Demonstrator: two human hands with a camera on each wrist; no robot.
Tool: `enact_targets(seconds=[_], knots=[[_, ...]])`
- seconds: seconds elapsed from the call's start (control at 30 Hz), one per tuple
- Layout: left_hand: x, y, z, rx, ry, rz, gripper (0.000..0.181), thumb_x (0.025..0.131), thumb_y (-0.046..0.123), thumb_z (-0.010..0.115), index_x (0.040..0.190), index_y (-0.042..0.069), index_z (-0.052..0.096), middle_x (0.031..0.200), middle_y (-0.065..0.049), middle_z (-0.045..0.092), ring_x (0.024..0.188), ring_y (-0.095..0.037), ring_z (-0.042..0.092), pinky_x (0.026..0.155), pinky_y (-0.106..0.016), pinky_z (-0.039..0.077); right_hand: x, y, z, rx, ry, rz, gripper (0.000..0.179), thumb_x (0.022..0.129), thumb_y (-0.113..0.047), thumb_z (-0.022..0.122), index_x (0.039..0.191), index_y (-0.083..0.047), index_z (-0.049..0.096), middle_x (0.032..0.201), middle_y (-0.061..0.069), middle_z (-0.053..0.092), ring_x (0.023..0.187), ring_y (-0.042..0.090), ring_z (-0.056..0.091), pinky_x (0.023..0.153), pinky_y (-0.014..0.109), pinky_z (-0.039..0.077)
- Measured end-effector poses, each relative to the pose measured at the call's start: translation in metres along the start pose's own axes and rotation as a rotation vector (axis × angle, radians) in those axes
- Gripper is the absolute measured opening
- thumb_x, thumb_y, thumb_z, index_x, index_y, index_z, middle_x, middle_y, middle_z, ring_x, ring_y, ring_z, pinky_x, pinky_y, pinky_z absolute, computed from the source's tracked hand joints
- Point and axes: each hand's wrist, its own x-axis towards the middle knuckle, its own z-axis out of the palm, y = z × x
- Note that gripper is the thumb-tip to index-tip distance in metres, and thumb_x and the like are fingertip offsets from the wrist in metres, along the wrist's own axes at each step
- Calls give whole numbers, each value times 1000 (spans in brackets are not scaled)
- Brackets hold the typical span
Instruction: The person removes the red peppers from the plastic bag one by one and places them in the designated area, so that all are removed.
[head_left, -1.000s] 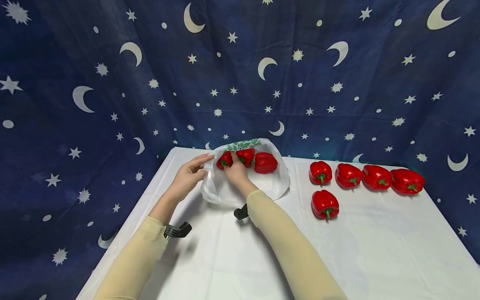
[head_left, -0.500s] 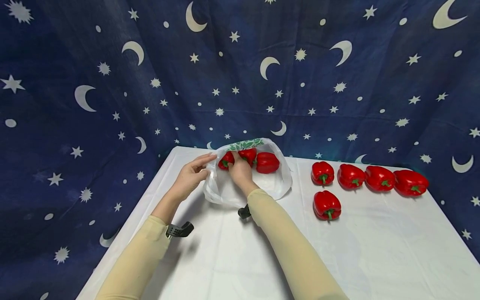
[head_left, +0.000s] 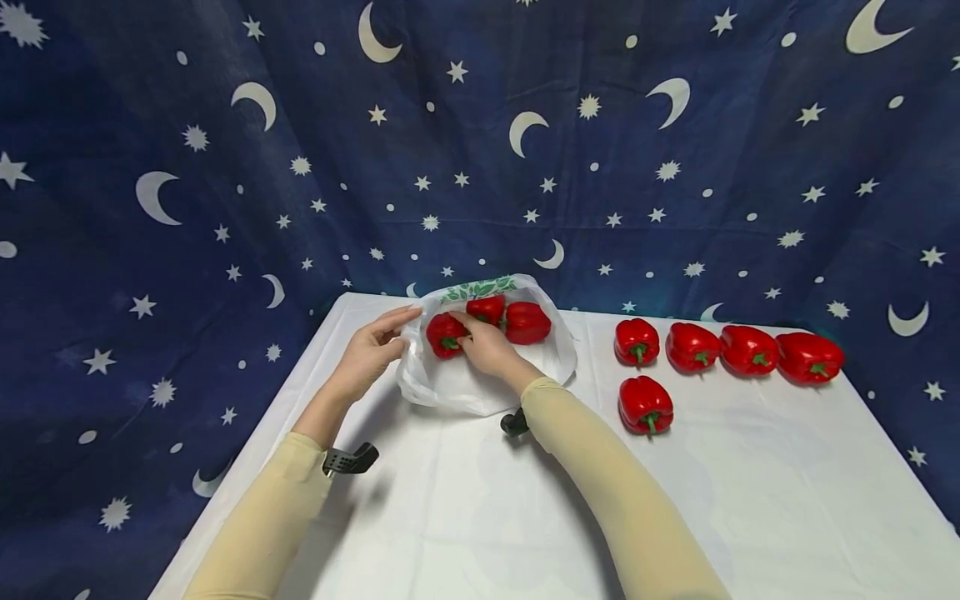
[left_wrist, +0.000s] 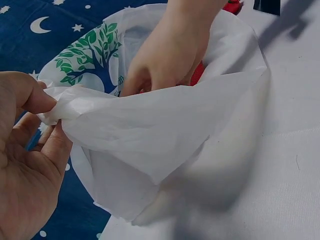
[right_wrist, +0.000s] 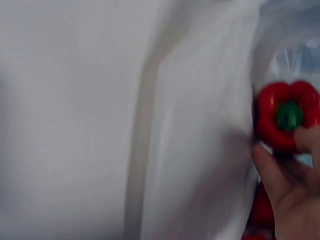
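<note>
A white plastic bag with a green leaf print stands with its mouth spread at the back of the table. My left hand pinches the bag's left rim between thumb and fingers, as the left wrist view shows closely. Inside the bag, my right hand holds a red bell pepper at the left, its green stem facing me. In the right wrist view the thumb lies against this bell pepper. Two more bell peppers, a middle one and a right one, lie at the bag's back.
Right of the bag, a row of several red bell peppers runs along the back of the white-covered table. One bell pepper lies in front of the row's left end. A blue star-and-moon curtain hangs behind.
My right hand has drawn back slightly to the right. The left bell pepper in the bag has shifted toward me and turned, showing more of itself. My left hand stays at the rim.
</note>
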Motion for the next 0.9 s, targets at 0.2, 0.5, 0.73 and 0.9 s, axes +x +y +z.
enact_targets(seconds=[0.2, 0.5, 0.73, 0.9], knots=[[-1, 0, -2, 7, 6, -9, 52, 94, -5, 56, 144, 8, 60, 155, -3, 46, 124, -26, 51, 88, -19, 51, -15, 16, -19, 50, -150, -84, 54, 104, -17, 57, 156, -26, 44, 147, 4, 55, 129, 21, 55, 111, 39, 41], [-2, 0, -1, 1, 4, -8, 52, 94, -6, 55, 144, 6, 59, 156, -5, 45, 125, -24, 50, 88, -18, 49, -37, 21, -39, 122, -267, -78, 58, 102, -18, 61, 156, -31, 45, 141, 3, 58, 123, 21, 55, 107, 40, 45], [-1, 0, 1, 14, 4, -7, 51, 94, -5, 55, 144, 7, 60, 155, -4, 46, 124, -24, 51, 87, -18, 50, -37, 20, -34, 335, -249, -17, 66, 95, -9, 50, 160, -17, 38, 149, 11, 50, 121, 26, 54, 92, 40, 54], [-2, 1, 3, 5, 2, -3, 51, 94, -5, 55, 144, 6, 60, 155, -5, 46, 125, -24, 51, 88, -18, 49, -37, 16, -30, 479, -255, 78, 69, 97, -27, 63, 160, -17, 36, 155, 12, 43, 128, 29, 52, 88, 40, 57]])
